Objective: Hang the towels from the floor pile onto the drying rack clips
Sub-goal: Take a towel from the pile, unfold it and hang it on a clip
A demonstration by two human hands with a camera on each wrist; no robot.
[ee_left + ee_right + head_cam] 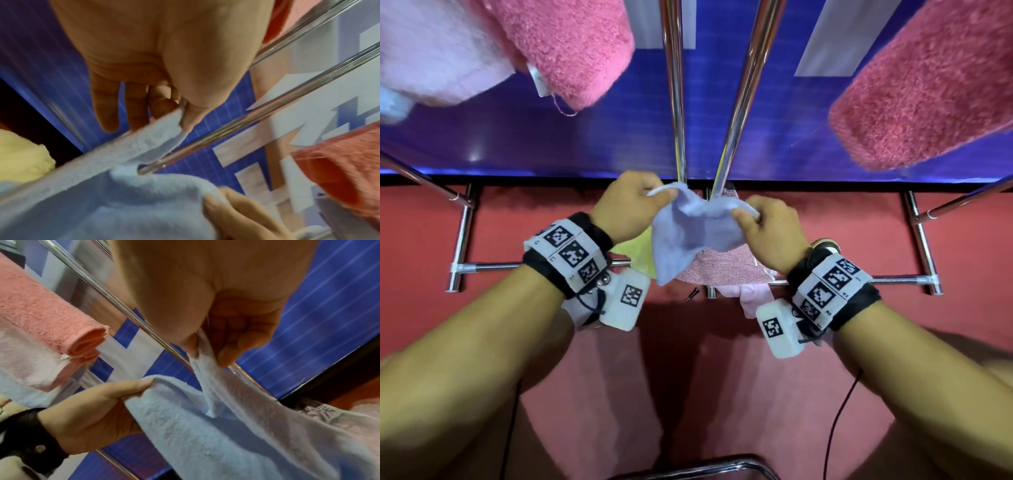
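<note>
- Hanging overhead: pink towels (571, 44) on the drying rack (674, 85), left and right of its two steel poles.
- Lying on the red floor (962, 240): pile of towels (719, 267) at the rack's base.
- Stretched between both hands above that pile: light blue towel (688, 233).
- Pinching its upper corner: left hand (626, 209), thumb against curled fingers (162, 104).
- Pinching the opposite corner: right hand (770, 229), fingers (228, 353) closed on cloth, just beside a pole.
</note>
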